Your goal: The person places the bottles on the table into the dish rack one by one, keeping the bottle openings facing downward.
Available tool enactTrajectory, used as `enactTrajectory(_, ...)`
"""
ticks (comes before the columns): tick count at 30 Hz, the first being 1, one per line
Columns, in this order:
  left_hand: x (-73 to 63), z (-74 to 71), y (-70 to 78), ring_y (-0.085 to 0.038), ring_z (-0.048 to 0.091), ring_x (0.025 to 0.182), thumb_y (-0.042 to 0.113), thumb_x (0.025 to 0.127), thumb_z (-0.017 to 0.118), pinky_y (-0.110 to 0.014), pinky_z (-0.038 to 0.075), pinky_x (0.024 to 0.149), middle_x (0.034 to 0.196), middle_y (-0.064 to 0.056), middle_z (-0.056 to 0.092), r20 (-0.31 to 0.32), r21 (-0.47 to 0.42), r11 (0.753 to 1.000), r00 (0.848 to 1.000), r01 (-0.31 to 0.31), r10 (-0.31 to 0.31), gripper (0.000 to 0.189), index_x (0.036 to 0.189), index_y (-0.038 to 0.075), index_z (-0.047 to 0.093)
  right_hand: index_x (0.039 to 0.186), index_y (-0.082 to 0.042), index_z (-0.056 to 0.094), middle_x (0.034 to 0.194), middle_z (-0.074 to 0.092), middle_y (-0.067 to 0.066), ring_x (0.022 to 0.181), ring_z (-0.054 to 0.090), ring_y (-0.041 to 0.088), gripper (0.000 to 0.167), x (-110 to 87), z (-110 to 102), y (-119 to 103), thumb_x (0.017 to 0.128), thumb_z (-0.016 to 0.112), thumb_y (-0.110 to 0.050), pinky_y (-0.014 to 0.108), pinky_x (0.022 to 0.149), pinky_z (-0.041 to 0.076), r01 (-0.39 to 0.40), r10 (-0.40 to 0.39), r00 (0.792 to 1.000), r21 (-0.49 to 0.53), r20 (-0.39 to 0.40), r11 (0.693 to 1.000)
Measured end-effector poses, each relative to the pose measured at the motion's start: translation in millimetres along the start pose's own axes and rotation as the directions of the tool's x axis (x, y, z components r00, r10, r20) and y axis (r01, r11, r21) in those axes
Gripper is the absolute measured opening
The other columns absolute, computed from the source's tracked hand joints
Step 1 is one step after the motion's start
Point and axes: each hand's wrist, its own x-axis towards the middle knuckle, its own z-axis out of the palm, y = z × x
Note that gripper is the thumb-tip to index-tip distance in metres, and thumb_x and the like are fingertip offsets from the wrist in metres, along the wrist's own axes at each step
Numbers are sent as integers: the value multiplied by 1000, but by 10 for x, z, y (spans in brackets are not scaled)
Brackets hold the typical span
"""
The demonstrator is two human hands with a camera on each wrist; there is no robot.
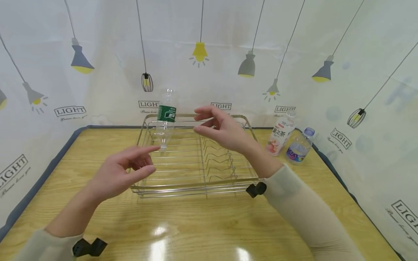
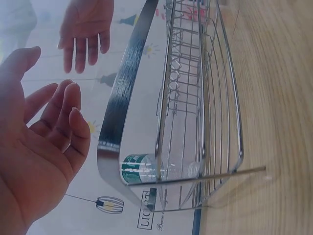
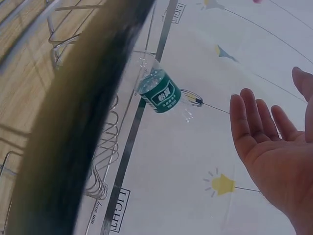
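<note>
A clear plastic bottle with a green label (image 1: pixel 166 113) stands upside down, slightly tilted, in the left part of a wire dish rack (image 1: pixel 196 187). My left hand (image 1: pixel 122 172) hovers over the rack's front left corner, forefinger extended; its fingertip overlaps the bottle's neck in the head view. In the left wrist view that hand (image 2: pixel 44 127) has loosely bent fingers and nothing in them, apart from the rack. My right hand (image 1: pixel 225 130) is raised above the rack's middle, to the right of the bottle. The right wrist view shows its palm (image 3: pixel 279 156) bare and its fingers relaxed.
On the wooden table (image 1: pixel 202 224), right of the rack, stand a bottle with a white peach label (image 1: pixel 279 136) and a shorter clear bottle with a purple cap (image 1: pixel 300 146). Wavy wire dividers (image 1: pixel 218 159) fill the rack's right part. A lamp-printed cloth (image 1: pixel 225 83) hangs behind.
</note>
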Motion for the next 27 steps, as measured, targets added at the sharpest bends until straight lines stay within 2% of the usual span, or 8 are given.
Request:
enactTrajectory(5,35,80,29,-11,66,83,7,102,77,-25,58,75,98,7,72,15,-46,998,999,-42,43,52,151,19,68,155,-13,56,146,66,8,126,69,25,51,-243,-99,11,107,74,-18,35,100,61,28,-28,999,-5,-28,1000)
enactTrajectory(11,32,167,42,-11,66,82,6,101,77,-26,57,73,97,7,71,43,-86,995,997,-58,62,51,150,17,69,153,-9,57,145,63,12,125,68,26,47,-583,-230,221,108,70,-11,27,97,61,12,-13,997,-12,-73,1000)
enactTrajectory(15,21,228,49,-10,66,80,6,102,77,-26,58,72,97,8,71,66,-99,994,996,-52,58,50,150,15,69,152,-13,59,141,65,7,121,68,17,43,-823,-397,413,110,69,-17,23,95,59,-34,24,989,-64,-147,997)
enactTrajectory(18,16,274,68,-11,67,81,7,102,77,-26,58,74,97,7,71,80,-117,992,996,-40,49,49,150,16,69,149,-13,61,136,66,2,114,69,11,39,-976,-585,565,111,68,-16,21,90,59,-27,14,973,-53,-231,998)
enactTrajectory(20,16,303,81,-11,67,81,7,102,77,-27,59,74,98,7,71,90,-134,990,995,-37,50,50,150,16,69,147,-12,63,132,68,-2,108,69,9,38,-1071,-740,662,110,68,-11,19,86,59,-2,-6,952,-28,-307,1000)
enactTrajectory(22,18,329,91,-12,67,81,8,102,77,-27,58,74,97,7,71,103,-146,989,993,-35,50,49,150,17,69,144,-13,66,129,70,-6,106,68,7,35,-1172,-916,742,109,68,-10,16,85,58,18,-23,921,-17,-390,1000)
enactTrajectory(27,12,377,87,-11,66,79,10,102,77,-27,58,73,96,7,71,122,-158,987,991,-32,52,48,149,17,69,140,-19,69,127,71,-10,114,64,5,34,-1407,-1376,941,107,73,-13,10,89,54,-3,26,821,42,-570,999)
